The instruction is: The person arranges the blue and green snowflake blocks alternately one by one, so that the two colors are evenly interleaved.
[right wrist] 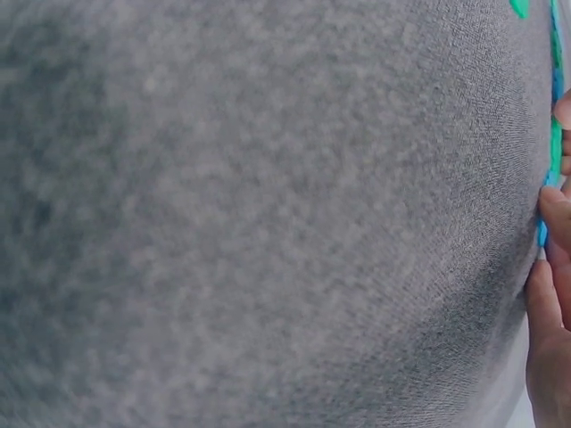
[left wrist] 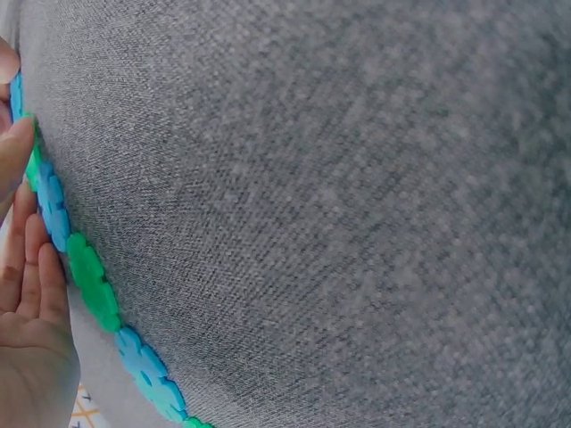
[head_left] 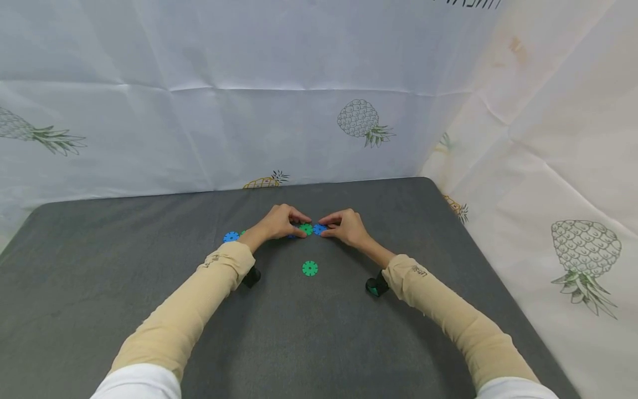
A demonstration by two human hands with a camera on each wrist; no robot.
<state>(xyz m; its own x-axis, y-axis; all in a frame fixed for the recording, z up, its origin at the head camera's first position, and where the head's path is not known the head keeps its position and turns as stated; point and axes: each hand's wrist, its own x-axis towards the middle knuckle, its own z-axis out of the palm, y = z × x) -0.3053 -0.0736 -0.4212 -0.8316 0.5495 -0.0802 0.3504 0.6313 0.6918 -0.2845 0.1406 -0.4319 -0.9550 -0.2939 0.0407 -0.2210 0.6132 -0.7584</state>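
Observation:
My left hand pinches a green notched disc between thumb and fingers. Facing it, my right hand holds a blue notched disc the same way, the two discs meeting edge to edge. From the left hand a row of joined discs runs leftward, ending at a blue disc; the hand and wrist hide part of it. Up close in the left wrist view, a green disc and a blue disc alternate in this row. The right wrist view catches the right hand at its edge.
One loose green disc lies flat on the dark grey table, nearer the body than the row. Behind the table hangs a white cloth printed with pineapples, and another stretch of it lines the right side.

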